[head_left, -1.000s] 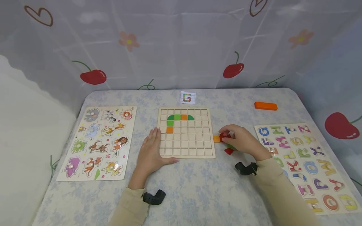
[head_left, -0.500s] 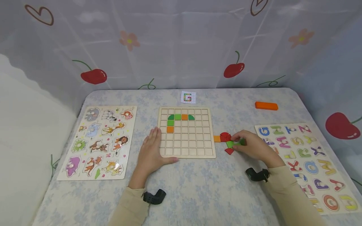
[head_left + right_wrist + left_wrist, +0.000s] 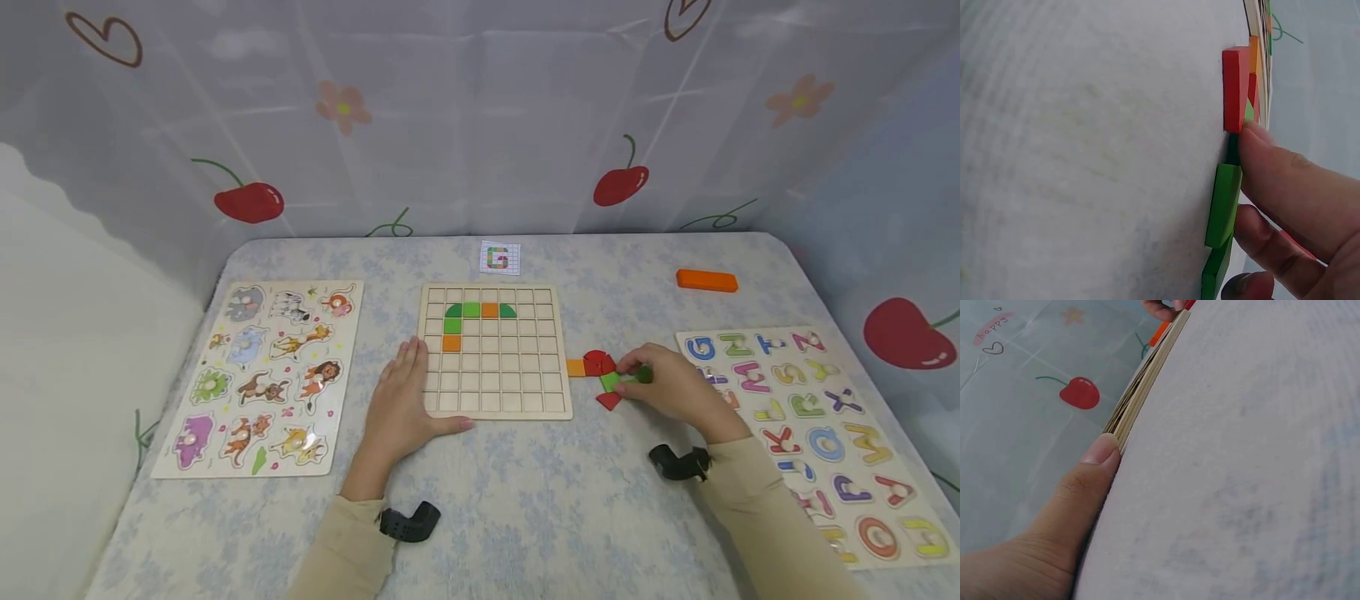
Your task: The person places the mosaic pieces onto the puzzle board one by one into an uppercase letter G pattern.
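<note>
My left hand (image 3: pixel 401 408) rests flat at the lower left of a wooden grid board (image 3: pixel 498 383), fingers straight along its left edge and thumb by the front edge. In the left wrist view the thumb (image 3: pixel 1072 500) touches the board's edge (image 3: pixel 1150 375). Green and orange blocks stand in the grid as a row and short column. Right of the board, my right hand (image 3: pixel 671 392) pinches among the green blocks with thumb and index finger; the right wrist view shows the thumb against a dark green block (image 3: pixel 1233 149), between a red block (image 3: pixel 1233 90) and a light green block (image 3: pixel 1222 203).
An orange square (image 3: pixel 575 368) and red blocks (image 3: pixel 597 362) lie between board and right hand. A small pattern card (image 3: pixel 499 258) sits behind the board. An animal puzzle (image 3: pixel 262 383) is left, a letter puzzle (image 3: pixel 817 442) right under the sleeve, an orange bar (image 3: pixel 707 281) behind.
My right hand has moved right, from the red blocks to the green ones, uncovering the red blocks; over the last half second it barely shifts. The left hand stays in place.
</note>
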Demonstrator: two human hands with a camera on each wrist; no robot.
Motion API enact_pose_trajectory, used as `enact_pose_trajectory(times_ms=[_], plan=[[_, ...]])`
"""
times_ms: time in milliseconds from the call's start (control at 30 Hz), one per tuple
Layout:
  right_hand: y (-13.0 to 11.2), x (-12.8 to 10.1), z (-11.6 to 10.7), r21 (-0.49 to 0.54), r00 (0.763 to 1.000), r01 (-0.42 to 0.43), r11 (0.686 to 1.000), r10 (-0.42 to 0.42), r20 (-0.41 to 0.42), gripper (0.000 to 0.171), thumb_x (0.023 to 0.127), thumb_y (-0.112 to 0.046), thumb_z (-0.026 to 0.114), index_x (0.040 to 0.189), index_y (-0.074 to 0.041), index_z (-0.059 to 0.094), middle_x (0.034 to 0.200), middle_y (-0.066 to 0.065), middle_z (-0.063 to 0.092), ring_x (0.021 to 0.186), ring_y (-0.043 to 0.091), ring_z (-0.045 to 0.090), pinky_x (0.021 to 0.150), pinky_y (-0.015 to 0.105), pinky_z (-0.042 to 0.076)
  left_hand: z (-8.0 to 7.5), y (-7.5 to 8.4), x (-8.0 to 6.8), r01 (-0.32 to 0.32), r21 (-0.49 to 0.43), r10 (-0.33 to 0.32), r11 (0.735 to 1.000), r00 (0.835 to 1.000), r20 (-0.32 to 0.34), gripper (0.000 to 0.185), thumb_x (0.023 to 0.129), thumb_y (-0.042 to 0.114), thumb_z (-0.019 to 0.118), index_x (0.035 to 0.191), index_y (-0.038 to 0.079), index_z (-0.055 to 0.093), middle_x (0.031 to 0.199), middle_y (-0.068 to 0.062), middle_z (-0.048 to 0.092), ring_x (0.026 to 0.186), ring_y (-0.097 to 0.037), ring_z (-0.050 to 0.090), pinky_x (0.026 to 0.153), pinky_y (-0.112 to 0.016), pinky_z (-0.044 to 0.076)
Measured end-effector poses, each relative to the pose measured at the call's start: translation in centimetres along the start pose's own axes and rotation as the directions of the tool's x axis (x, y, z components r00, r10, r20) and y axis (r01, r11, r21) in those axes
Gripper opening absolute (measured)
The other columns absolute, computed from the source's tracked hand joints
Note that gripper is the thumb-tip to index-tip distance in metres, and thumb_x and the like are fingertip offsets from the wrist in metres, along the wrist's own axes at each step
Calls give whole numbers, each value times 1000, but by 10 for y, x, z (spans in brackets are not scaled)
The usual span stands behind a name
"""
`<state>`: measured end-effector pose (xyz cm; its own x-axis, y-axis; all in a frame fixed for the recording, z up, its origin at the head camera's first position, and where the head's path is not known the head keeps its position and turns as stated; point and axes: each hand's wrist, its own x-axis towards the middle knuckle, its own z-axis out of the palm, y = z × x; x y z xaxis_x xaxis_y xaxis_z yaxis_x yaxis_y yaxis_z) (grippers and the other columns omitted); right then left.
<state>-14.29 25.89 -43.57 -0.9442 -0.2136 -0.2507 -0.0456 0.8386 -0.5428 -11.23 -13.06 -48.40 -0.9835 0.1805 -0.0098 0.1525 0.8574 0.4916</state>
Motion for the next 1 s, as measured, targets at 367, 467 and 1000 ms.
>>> enact_pose_trajectory(times_ms=[367,467,1000], plan=[[3,1,-3,16,997,69,997,-70,22,25,88,-21,76,112,-14,71,106,5,65,98,23,56,88,40,51,0,1,0,4,5,-4,1000,1000,4,142,60,78,77,158,1,10,168,-13,6,156,-28,6,127,-47,12],[3,3,-4,11,996,84,996,-84,22,24,88,-20,77,110,-14,72,104,4,65,95,22,55,83,35,49,-1,1,0,6,4,-6,1000,1000,-2,142,60,77,78,158,1,10,168,-13,7,156,-28,6,127,-46,12],[6,7,-4,88,997,55,995,-59,41,19,87,-23,77,98,-16,64,94,3,63,75,21,51,64,28,43,0,1,0,15,-2,-15,1000,1000,-1,142,59,78,77,159,2,10,168,-12,6,156,-26,5,127,-46,11]])
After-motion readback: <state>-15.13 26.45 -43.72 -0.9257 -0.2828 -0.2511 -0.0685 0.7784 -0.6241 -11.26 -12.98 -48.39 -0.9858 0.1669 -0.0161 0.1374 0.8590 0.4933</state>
